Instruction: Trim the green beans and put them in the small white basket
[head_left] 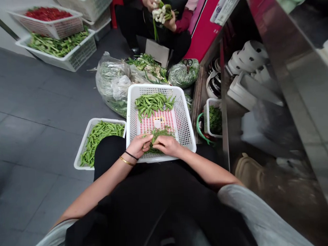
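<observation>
A white perforated basket (191, 136) rests on my lap. Over its near end, my left hand (139, 145) is closed with a green pea pod (152, 138) at its fingertips, partly hidden. My right hand (168, 145) meets it there in a pinch, its fingertips close to the pod; what they grip is too small to make out. Whole pea pods (154, 103) lie heaped at the basket's far end. Thin green trimmings (165, 131) are piled at the near end, partly under my hands.
A smaller basket of pea pods (101, 136) stands by my left leg. Ahead lie plastic bags of greens (112, 76) and scissors (188, 63). A co-worker (162, 15) sits beyond, holding white-bulbed stalks. Stacked baskets (70, 61) stand far left; a metal shelf (225, 110) runs along the right.
</observation>
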A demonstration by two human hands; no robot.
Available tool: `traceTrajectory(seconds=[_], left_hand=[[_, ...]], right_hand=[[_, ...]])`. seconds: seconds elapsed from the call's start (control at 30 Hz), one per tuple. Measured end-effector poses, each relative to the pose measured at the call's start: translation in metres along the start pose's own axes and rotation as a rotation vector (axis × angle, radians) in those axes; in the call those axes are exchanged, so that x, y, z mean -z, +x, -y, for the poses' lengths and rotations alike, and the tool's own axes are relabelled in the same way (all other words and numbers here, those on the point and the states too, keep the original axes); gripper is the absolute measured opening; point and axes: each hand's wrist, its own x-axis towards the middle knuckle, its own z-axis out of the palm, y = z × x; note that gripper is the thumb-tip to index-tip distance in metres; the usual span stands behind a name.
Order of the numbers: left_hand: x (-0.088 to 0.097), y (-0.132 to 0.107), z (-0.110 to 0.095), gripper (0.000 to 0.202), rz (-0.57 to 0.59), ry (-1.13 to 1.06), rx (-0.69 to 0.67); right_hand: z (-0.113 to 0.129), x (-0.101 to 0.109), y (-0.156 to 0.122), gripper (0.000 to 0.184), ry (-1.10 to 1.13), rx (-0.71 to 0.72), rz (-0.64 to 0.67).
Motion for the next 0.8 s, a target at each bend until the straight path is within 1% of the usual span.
traceTrajectory(seconds=[0.03, 0.07, 0.1, 0.13, 0.17, 0.2, 0.27, 0.3, 0.33, 0.37, 0.4, 0.43, 0.5, 0.53, 0.57, 0.6, 0.63, 0.7, 0.77, 0.8], left_hand=[[-0.001, -0.003, 0.0, 0.034, 0.017, -0.006, -0.01], [-0.001, -0.005, 0.0, 0.035, 0.023, -0.011, -0.03], [-0.002, -0.009, 0.0, 0.035, 0.02, -0.014, -0.06], [-0.003, -0.012, -0.001, 0.035, 0.017, -0.008, -0.086], [-0.003, -0.015, -0.001, 0.034, 0.021, 0.01, -0.098], [-0.004, -0.018, -0.002, 0.033, 0.039, 0.04, -0.093], [-0.005, -0.023, -0.006, 0.031, 0.112, 0.115, -0.042], [-0.006, -0.026, -0.008, 0.03, 0.154, 0.15, -0.012], [-0.005, -0.028, -0.012, 0.03, 0.191, 0.178, 0.009], [-0.004, -0.03, -0.015, 0.029, 0.217, 0.201, 0.021], [-0.003, -0.032, -0.019, 0.029, 0.233, 0.22, 0.024], [-0.001, -0.033, -0.023, 0.029, 0.24, 0.236, 0.024], [0.003, -0.036, -0.029, 0.028, 0.238, 0.265, 0.03], [0.005, -0.036, -0.031, 0.028, 0.237, 0.277, 0.04], [0.007, -0.036, -0.032, 0.027, 0.236, 0.287, 0.052], [0.008, -0.036, -0.032, 0.026, 0.237, 0.297, 0.064], [0.009, -0.035, -0.032, 0.025, 0.243, 0.309, 0.075], [0.009, -0.033, -0.031, 0.024, 0.272, 0.348, 0.09], [0.007, -0.033, -0.031, 0.024, 0.287, 0.438, 0.075], [0.004, -0.034, -0.032, 0.024, 0.293, 0.515, 0.046]], right_hand=[[0.004, 0.0, -0.002, 0.018, 0.041, -0.035, -0.027], [0.007, 0.001, -0.003, 0.019, 0.099, -0.102, -0.055], [0.008, 0.002, -0.002, 0.022, 0.178, -0.187, -0.071], [0.01, 0.004, -0.001, 0.025, 0.276, -0.274, -0.059], [0.011, 0.005, 0.0, 0.029, 0.388, -0.344, -0.012], [0.013, 0.007, 0.001, 0.031, 0.504, -0.389, 0.063], [0.016, 0.01, 0.002, 0.033, 0.691, -0.416, 0.234], [0.016, 0.012, 0.001, 0.033, 0.749, -0.413, 0.294], [0.016, 0.016, 0.001, 0.032, 0.784, -0.414, 0.313], [0.013, 0.021, 0.001, 0.032, 0.801, -0.423, 0.283], [0.009, 0.027, 0.001, 0.032, 0.802, -0.441, 0.208], [0.004, 0.035, 0.001, 0.033, 0.787, -0.463, 0.097], [-0.006, 0.05, 0.001, 0.034, 0.684, -0.498, -0.156], [-0.008, 0.056, 0.001, 0.034, 0.582, -0.496, -0.254], [-0.009, 0.06, 0.001, 0.034, 0.444, -0.469, -0.316], [-0.006, 0.062, 0.001, 0.034, 0.279, -0.411, -0.333], [-0.002, 0.061, 0.001, 0.036, 0.104, -0.325, -0.301], [0.012, 0.054, 0.002, 0.037, -0.22, -0.118, -0.13], [0.025, 0.045, 0.006, 0.029, -0.438, 0.024, 0.077], [0.03, 0.042, 0.009, 0.029, -0.49, 0.062, 0.161]])
